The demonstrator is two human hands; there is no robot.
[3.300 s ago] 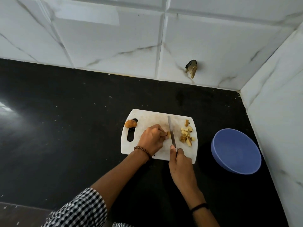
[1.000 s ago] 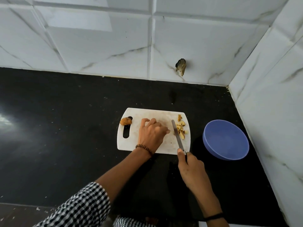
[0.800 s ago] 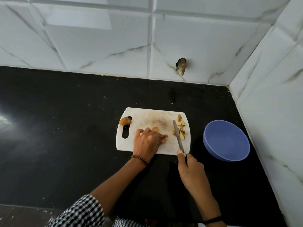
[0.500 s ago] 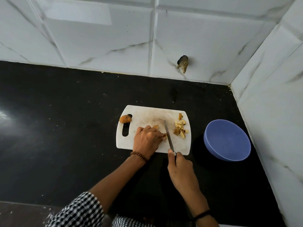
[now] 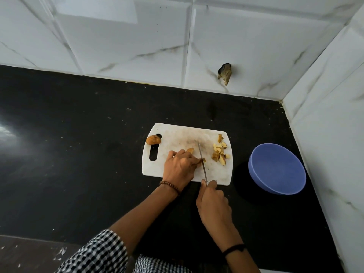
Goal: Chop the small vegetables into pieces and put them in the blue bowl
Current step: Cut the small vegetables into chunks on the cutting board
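Note:
A white cutting board [image 5: 177, 134] lies on the black counter. My left hand [image 5: 180, 167] holds down a small brown vegetable piece [image 5: 202, 160] with curled fingertips; another piece [image 5: 190, 150] peeks out above the fingers. My right hand [image 5: 213, 201] grips the handle of a knife [image 5: 202, 162], whose blade rests on the board right beside my left fingertips. A pile of chopped pieces [image 5: 219, 152] sits on the board's right side. One whole small vegetable [image 5: 153, 139] lies at the board's left end by the handle slot. The blue bowl [image 5: 276, 168] stands to the right, with nothing in it.
The black counter [image 5: 78, 144] stretches far to the left. White marble-tiled walls close the back and right sides, meeting in a corner behind the bowl. A broken hole [image 5: 225, 72] marks the back wall.
The knife moved left from beside the chopped pile to my left fingertips. My left hand drew back from a flat reach and now pins a piece at the blade.

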